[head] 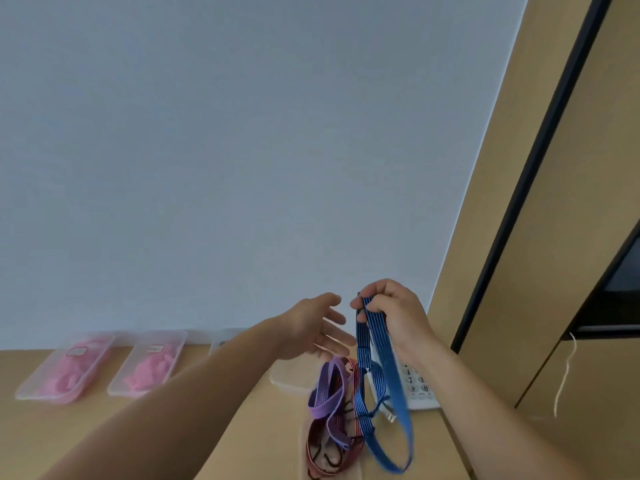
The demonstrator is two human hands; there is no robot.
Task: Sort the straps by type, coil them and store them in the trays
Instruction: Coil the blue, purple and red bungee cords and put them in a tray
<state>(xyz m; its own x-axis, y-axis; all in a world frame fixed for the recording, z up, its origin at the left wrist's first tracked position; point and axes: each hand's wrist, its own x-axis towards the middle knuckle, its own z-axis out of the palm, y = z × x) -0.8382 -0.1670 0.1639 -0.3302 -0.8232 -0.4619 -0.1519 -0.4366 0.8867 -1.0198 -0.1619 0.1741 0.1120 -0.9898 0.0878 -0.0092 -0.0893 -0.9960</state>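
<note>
A blue striped strap [379,344] is pinched in the right hand [391,313]; the left hand [318,327] is held spread wide, grip empty.

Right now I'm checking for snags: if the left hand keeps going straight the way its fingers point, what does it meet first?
Most likely the blue strap hanging from the right hand; the left hand, open, points right at it. Depth is unclear.
</note>
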